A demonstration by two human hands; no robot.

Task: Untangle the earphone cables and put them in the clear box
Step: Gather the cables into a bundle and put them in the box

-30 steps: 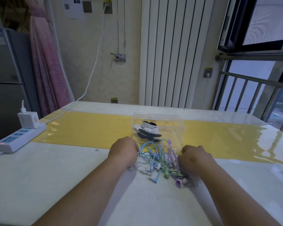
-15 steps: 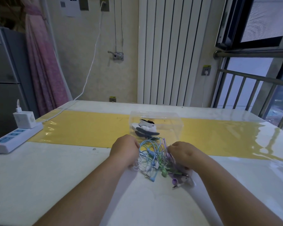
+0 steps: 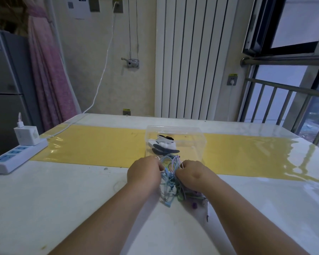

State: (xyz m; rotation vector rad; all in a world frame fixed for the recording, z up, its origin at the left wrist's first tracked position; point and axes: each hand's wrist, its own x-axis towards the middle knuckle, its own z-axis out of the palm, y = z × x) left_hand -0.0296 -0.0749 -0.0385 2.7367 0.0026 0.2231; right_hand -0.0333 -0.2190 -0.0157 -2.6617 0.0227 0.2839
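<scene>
The earphone cables — a light, limp, snag-prone tangle on the surface just before the clear box — are gripped by the curled left hand and right hand, and are probably best drawn out by one plug end.

Listed for you, nearest first.
- Earphone cables: a tangle of light blue, lilac, green and white strands, with purple at the near edge.
- Clear box: colourless and see-through. Its contents are black, dark grey and white.
- Table: glossy white.
- Table runner: a plain yellow band with a shiny surface.
- Power strip, on your left: white body, blue socket faces, one red light.
- Charger: white, with a white lead.
- Curtain: pink, faintly mottled.
- Radiator: white, with vertical ribs.
- Fridge: grey.
- Window frame: black.
</scene>
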